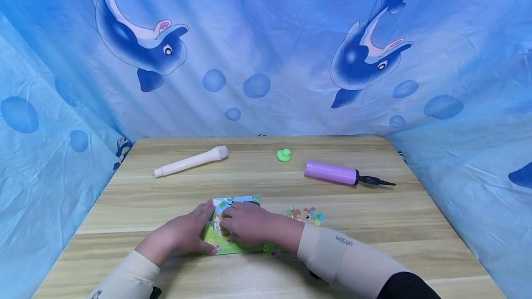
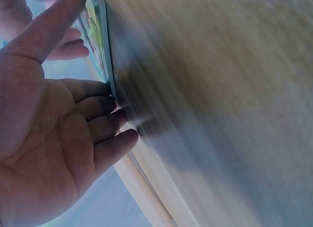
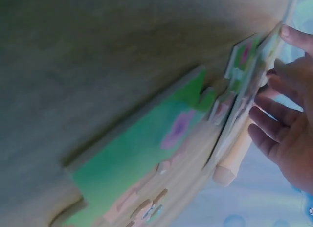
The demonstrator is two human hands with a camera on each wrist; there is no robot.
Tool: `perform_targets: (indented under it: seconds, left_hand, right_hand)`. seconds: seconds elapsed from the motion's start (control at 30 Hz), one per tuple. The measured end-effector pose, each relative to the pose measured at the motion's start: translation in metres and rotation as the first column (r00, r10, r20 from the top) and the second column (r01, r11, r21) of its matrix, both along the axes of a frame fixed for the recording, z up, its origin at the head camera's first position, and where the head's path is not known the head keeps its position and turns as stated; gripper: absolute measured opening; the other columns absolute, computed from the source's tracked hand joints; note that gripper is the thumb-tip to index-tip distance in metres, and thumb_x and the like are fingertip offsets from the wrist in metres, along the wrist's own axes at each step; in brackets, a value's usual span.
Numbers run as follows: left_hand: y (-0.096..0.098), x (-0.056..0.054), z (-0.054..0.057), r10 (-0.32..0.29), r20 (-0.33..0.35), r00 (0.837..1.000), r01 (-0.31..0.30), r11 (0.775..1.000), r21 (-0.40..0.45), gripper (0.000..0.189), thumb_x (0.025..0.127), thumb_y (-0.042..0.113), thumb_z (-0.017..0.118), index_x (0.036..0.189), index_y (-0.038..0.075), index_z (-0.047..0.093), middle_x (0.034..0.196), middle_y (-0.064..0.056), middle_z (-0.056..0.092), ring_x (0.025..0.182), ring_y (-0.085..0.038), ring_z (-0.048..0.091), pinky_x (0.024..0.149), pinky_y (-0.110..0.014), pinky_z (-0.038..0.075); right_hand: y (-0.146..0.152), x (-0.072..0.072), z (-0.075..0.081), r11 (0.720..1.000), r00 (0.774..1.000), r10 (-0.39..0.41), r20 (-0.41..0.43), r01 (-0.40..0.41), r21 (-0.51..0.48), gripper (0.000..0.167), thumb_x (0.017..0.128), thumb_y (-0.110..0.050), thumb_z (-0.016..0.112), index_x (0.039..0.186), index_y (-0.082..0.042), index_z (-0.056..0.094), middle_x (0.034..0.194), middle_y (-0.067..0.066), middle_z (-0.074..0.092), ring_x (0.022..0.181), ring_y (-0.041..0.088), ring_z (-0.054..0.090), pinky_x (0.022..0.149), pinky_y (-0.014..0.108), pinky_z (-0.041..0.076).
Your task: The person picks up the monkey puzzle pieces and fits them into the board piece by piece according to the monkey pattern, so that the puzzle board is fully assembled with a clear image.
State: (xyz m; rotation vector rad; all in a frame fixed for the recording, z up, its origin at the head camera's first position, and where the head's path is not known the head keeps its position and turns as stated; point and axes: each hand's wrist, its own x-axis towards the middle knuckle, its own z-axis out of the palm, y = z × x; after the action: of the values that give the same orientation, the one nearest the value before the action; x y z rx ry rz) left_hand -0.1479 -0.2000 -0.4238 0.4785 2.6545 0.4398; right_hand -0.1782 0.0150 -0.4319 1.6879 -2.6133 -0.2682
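Observation:
A jigsaw puzzle board (image 1: pixel 238 248) with a bright cartoon picture lies at the front middle of the table. My left hand (image 1: pixel 189 230) grips its left side, thumb at the near corner and fingers along the far part of that edge. In the left wrist view, the fingertips (image 2: pixel 116 105) meet the board's rim (image 2: pixel 108 51). Over the picture, my right hand (image 1: pixel 249 223) reaches in from the right, its bent fingers touching the middle of the puzzle. The right wrist view shows those fingers (image 3: pixel 271 122) loosely curved above the board, with part of the contact hidden.
Loose puzzle pieces (image 1: pixel 309 215) lie right of the board, some under my right forearm; a large green piece (image 3: pixel 122 153) shows close up. Farther back are a white toy microphone (image 1: pixel 191 161), a green rubber duck (image 1: pixel 284 155) and a purple hand pump (image 1: pixel 332 173). A blue dolphin curtain (image 1: pixel 266 36) surrounds the table.

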Motion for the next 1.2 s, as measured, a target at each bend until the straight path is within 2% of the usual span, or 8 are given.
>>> perform_targets:
  seconds: [0.13,0.33,0.5,0.73,0.9,1.03,1.1,1.2]
  left_hand:
    - [0.000,0.001,0.000,0.000,-0.012,1.000,0.000,1.000,0.003,0.118,0.069,0.060,0.081,0.154,0.000,0.025,0.163,-0.018,0.019,0.141,-0.040,0.036,0.109,-0.056,0.039]
    - [0.000,0.002,0.000,-0.002,-0.010,1.000,0.002,1.000,0.004,0.118,0.069,0.061,0.080,0.154,0.001,0.025,0.163,-0.017,0.018,0.142,-0.039,0.034,0.109,-0.056,0.038]
    - [-0.001,0.002,0.001,0.000,-0.007,1.000,0.000,1.000,0.007,0.117,0.069,0.060,0.080,0.154,0.001,0.025,0.163,-0.016,0.018,0.142,-0.039,0.034,0.108,-0.056,0.038]
    - [-0.002,0.001,0.000,0.001,-0.009,1.000,-0.001,1.000,0.003,0.117,0.069,0.060,0.080,0.154,0.001,0.027,0.163,-0.015,0.018,0.139,-0.038,0.039,0.106,-0.056,0.041]
    - [-0.001,0.001,0.001,0.002,-0.001,1.000,-0.002,1.000,-0.002,0.116,0.070,0.061,0.080,0.153,0.001,0.027,0.164,-0.016,0.017,0.140,-0.039,0.037,0.106,-0.056,0.041]
    - [-0.002,0.000,-0.001,-0.010,-0.007,1.000,0.010,1.000,-0.004,0.115,0.070,0.061,0.079,0.153,0.001,0.028,0.164,-0.017,0.016,0.143,-0.040,0.032,0.108,-0.056,0.039]
    - [-0.002,-0.001,-0.002,-0.014,-0.012,1.000,0.014,1.000,-0.006,0.115,0.070,0.062,0.079,0.153,0.001,0.028,0.164,-0.017,0.016,0.144,-0.040,0.031,0.109,-0.056,0.038]
    - [-0.003,0.000,-0.003,-0.019,-0.011,1.000,0.019,1.000,-0.004,0.115,0.070,0.062,0.078,0.153,0.001,0.027,0.164,-0.017,0.015,0.145,-0.041,0.028,0.109,-0.057,0.037]
  right_hand:
    - [-0.008,-0.005,-0.003,0.999,0.998,-0.011,-0.062,0.009,-0.034,0.032,0.095,-0.047,0.060,0.116,-0.024,0.062,0.112,-0.011,0.066,0.102,0.007,0.057,0.089,0.020,0.049]
    - [-0.017,-0.009,-0.012,0.998,0.998,-0.027,-0.052,0.024,-0.056,0.025,0.095,-0.043,0.060,0.109,-0.021,0.060,0.099,-0.011,0.062,0.092,0.006,0.053,0.091,0.021,0.047]
    - [-0.020,-0.013,-0.013,0.996,0.997,-0.065,-0.035,0.063,-0.066,0.028,0.093,-0.044,0.062,0.110,-0.022,0.060,0.102,-0.009,0.057,0.089,0.008,0.049,0.082,0.020,0.046]
    - [-0.021,-0.017,-0.015,0.998,0.996,-0.053,-0.077,0.050,-0.040,0.026,0.096,-0.040,0.059,0.115,-0.024,0.066,0.104,-0.010,0.059,0.086,0.008,0.047,0.073,0.019,0.044]
    - [-0.017,-0.017,-0.009,0.998,0.999,-0.009,-0.031,0.007,-0.060,0.017,0.097,-0.035,0.059,0.106,-0.025,0.070,0.098,-0.011,0.057,0.086,0.007,0.048,0.081,0.019,0.046]
    - [-0.012,-0.017,-0.006,0.996,0.999,0.032,-0.001,-0.032,-0.080,0.019,0.097,-0.035,0.059,0.107,-0.024,0.071,0.098,-0.011,0.059,0.088,0.005,0.051,0.089,0.018,0.046]
    - [-0.010,-0.017,-0.006,0.996,0.999,0.050,0.003,-0.049,-0.081,0.022,0.097,-0.036,0.059,0.110,-0.023,0.071,0.101,-0.011,0.061,0.091,0.005,0.053,0.088,0.018,0.045]
    - [-0.007,-0.018,-0.005,0.995,0.997,0.071,0.017,-0.070,-0.064,0.027,0.098,-0.038,0.057,0.116,-0.022,0.070,0.112,-0.010,0.063,0.101,0.006,0.055,0.097,0.019,0.044]
